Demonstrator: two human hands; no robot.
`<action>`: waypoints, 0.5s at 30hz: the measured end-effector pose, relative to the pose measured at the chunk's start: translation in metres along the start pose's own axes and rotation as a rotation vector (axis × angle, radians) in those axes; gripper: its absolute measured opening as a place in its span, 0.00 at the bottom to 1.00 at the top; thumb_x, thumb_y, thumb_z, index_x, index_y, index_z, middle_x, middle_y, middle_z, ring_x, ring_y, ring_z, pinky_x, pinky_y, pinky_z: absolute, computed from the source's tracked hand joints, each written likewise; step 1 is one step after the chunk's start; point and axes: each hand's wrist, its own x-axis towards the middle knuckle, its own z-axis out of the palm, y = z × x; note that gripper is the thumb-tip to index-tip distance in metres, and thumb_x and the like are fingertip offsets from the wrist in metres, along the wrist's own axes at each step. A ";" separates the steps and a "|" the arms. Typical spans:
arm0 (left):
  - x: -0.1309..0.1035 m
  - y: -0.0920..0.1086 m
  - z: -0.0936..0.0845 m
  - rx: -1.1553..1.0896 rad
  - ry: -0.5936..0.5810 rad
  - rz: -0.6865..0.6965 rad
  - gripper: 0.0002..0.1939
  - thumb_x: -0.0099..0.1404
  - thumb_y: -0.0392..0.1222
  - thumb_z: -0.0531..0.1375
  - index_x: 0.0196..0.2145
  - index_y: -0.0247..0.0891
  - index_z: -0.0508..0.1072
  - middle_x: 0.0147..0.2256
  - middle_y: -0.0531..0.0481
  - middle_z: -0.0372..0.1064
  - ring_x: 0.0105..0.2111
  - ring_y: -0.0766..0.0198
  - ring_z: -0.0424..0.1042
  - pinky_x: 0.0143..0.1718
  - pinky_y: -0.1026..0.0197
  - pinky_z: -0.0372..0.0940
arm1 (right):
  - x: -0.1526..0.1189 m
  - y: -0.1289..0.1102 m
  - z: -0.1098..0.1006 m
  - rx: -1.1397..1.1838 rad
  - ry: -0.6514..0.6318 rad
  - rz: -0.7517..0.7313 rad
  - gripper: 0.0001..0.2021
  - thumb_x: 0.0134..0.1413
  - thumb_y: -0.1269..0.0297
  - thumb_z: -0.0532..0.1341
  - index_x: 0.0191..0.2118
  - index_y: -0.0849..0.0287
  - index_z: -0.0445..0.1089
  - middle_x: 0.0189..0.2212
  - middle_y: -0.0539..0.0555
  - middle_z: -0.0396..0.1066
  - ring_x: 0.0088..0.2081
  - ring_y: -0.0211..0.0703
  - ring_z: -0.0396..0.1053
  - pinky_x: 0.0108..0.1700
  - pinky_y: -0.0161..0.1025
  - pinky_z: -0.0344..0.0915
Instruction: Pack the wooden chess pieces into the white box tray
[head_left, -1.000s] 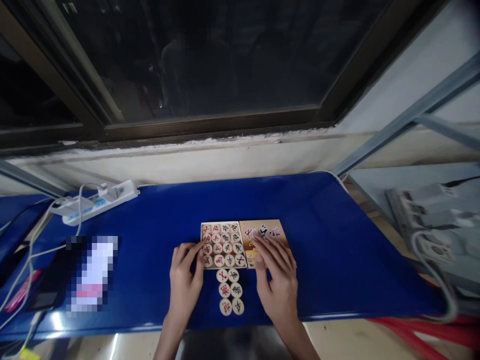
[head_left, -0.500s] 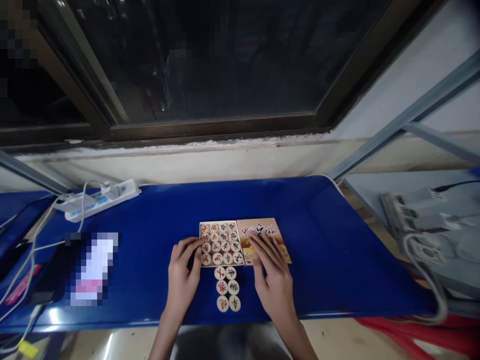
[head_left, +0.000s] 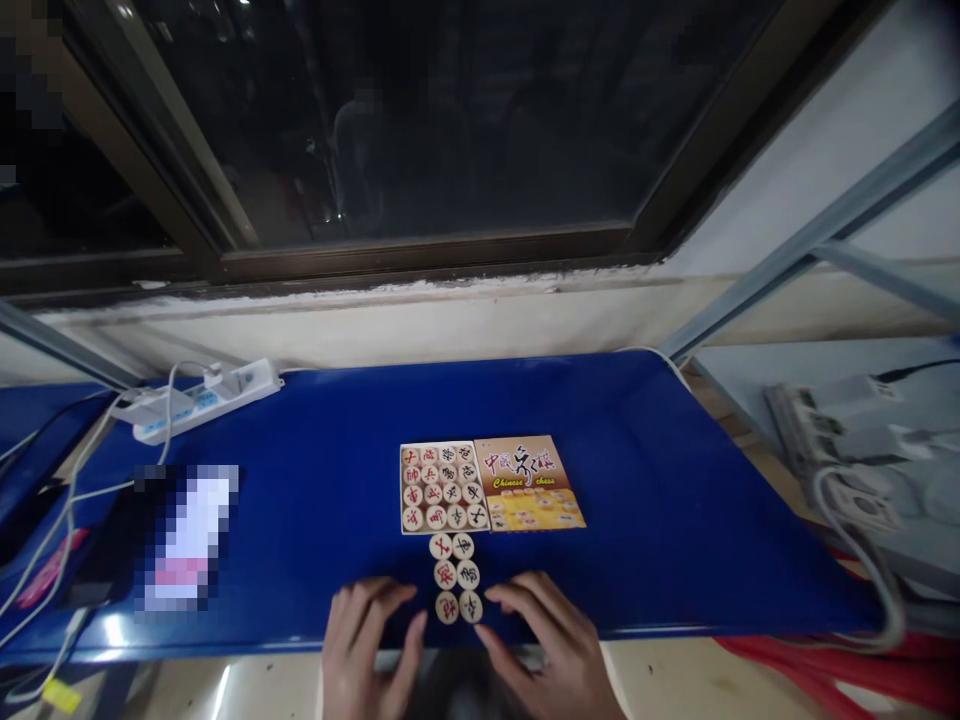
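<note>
Item: Chinese chess set on blue table (head_left: 645,470).
Packed: box tray (head_left: 444,487), ahead of both hands, holds a full grid of discs; printed lid (head_left: 529,481) lies touching the tray's right side.
Left out: six loose pieces (head_left: 454,577) in two columns, between the hands.
Left hand (head_left: 369,640): empty, fingers loosely spread, just left of the nearest piece.
Right hand (head_left: 547,640): empty, open, just right of it.
Change: a second ago the hands rested on tray and lid; both have drawn back to the near edge.
</note>
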 end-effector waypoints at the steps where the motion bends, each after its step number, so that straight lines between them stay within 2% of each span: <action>1: -0.007 0.000 0.001 0.027 -0.033 0.052 0.10 0.68 0.39 0.63 0.47 0.44 0.75 0.40 0.48 0.75 0.38 0.58 0.73 0.39 0.58 0.65 | -0.002 -0.001 0.002 -0.019 -0.008 -0.030 0.05 0.63 0.65 0.62 0.43 0.57 0.71 0.30 0.52 0.73 0.30 0.41 0.73 0.33 0.39 0.71; 3: -0.016 -0.001 0.006 0.084 -0.081 0.116 0.14 0.66 0.43 0.66 0.49 0.44 0.75 0.40 0.49 0.75 0.37 0.58 0.73 0.38 0.58 0.65 | -0.005 0.000 0.005 -0.060 -0.004 -0.088 0.07 0.63 0.63 0.62 0.44 0.56 0.72 0.30 0.52 0.75 0.31 0.42 0.74 0.35 0.41 0.72; 6: -0.018 -0.005 0.012 0.153 -0.108 0.131 0.16 0.65 0.46 0.67 0.50 0.44 0.75 0.41 0.48 0.76 0.37 0.58 0.73 0.37 0.58 0.64 | -0.005 0.003 0.008 -0.081 -0.013 -0.114 0.09 0.63 0.62 0.63 0.48 0.56 0.72 0.30 0.51 0.75 0.31 0.42 0.74 0.38 0.42 0.72; 11: -0.015 -0.006 0.016 0.185 -0.114 0.146 0.14 0.66 0.45 0.66 0.49 0.45 0.76 0.40 0.49 0.75 0.36 0.59 0.72 0.36 0.58 0.63 | -0.007 0.006 0.012 -0.045 -0.036 -0.073 0.10 0.63 0.64 0.63 0.48 0.57 0.72 0.30 0.51 0.73 0.30 0.41 0.72 0.36 0.40 0.72; 15: -0.014 -0.004 0.020 0.163 -0.115 0.127 0.13 0.67 0.44 0.66 0.49 0.45 0.76 0.40 0.48 0.75 0.37 0.59 0.72 0.36 0.58 0.64 | -0.007 0.008 0.013 -0.049 -0.038 -0.073 0.09 0.63 0.62 0.63 0.47 0.57 0.72 0.31 0.52 0.73 0.31 0.42 0.72 0.37 0.41 0.72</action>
